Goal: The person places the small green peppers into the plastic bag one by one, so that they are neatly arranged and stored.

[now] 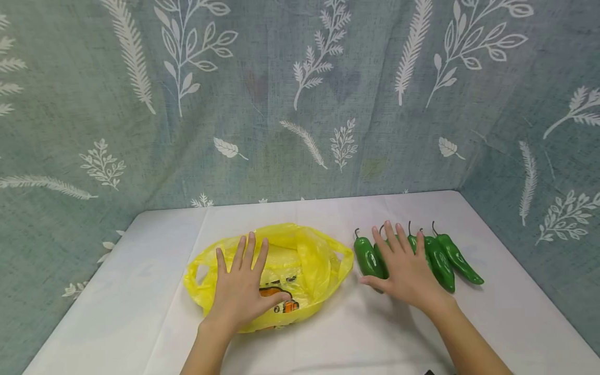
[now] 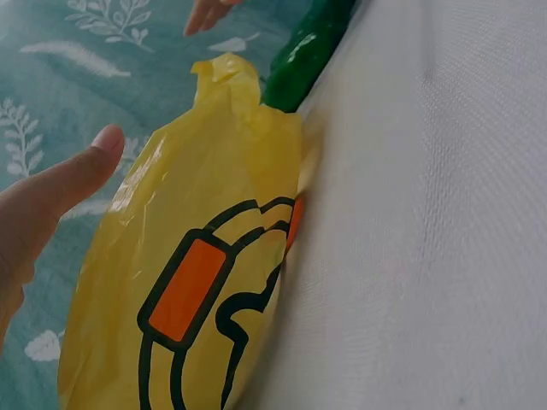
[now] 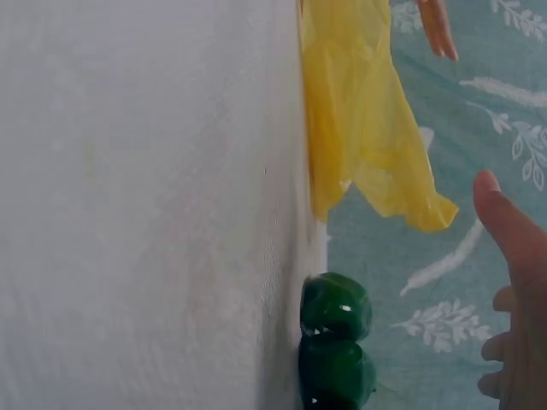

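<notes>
Grey-green fabric (image 1: 262,120) printed with white leaves hangs behind and beside a white-covered counter (image 1: 117,302). Near the middle of that surface sits a yellow plastic bag (image 1: 321,260), its mouth gaping and its loop handles spread to either side; an orange-and-black print (image 2: 184,290) marks its front. Just beside its right handle lies a row of green peppers (image 1: 440,263), stems pointing to the far edge, some partly hidden; whether the nearest one touches the bag, I cannot tell.

Neither thing is being gripped or lifted, so I judge this to be a pause at the ready, with no handling under way. Any next move on the bag would call for lowering the left hand (image 1: 241,294) and pinching its thin rim; on the peppers, for curling the right hand (image 1: 407,270) round one smooth body.

Both are released and hold nothing, palms down with fingers straight and spread. The left hovers over the bag's near left part, the right above the row, with a gap showing beneath its thumb in the right wrist view.
</notes>
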Action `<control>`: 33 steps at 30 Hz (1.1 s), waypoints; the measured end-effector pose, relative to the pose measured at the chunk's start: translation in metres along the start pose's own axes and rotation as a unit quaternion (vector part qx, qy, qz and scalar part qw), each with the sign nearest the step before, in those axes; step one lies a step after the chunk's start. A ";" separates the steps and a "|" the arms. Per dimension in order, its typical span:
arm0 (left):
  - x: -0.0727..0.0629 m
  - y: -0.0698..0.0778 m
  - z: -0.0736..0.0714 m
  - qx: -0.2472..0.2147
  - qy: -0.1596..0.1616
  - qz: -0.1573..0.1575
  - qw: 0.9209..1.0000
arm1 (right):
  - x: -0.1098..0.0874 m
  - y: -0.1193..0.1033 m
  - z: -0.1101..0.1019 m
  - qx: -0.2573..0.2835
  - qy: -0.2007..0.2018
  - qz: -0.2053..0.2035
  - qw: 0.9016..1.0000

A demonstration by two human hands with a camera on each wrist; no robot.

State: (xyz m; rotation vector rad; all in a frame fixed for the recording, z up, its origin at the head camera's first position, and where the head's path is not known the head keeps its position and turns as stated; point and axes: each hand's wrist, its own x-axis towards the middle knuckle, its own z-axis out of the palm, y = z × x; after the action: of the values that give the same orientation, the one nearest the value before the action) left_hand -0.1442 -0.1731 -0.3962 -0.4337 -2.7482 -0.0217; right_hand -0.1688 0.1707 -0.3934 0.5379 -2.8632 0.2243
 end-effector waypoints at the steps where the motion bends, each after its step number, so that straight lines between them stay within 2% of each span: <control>1: 0.000 -0.001 0.000 0.001 0.000 0.000 1.000 | 0.000 0.001 0.000 0.003 -0.001 0.001 1.000; 12: 0.000 -0.010 -0.004 -0.004 -0.017 -0.013 1.000 | 0.000 0.011 -0.006 0.031 -0.010 0.013 0.999; 19: 0.000 -0.014 -0.007 -0.011 -0.004 -0.017 1.000 | 0.001 0.016 -0.006 0.049 -0.015 0.015 0.999; 23: -0.001 -0.017 -0.005 -0.014 -0.010 -0.021 1.000 | 0.001 0.020 -0.008 0.057 -0.013 0.017 0.998; 33: -0.001 -0.023 -0.006 -0.015 -0.015 -0.026 0.999 | 0.001 0.031 -0.013 0.052 -0.003 0.020 0.998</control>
State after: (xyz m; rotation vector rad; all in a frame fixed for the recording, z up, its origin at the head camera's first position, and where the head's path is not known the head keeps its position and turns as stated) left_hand -0.1484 -0.1953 -0.3899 -0.3732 -2.7925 -0.0715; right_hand -0.1788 0.2016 -0.3844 0.5013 -2.8820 0.3821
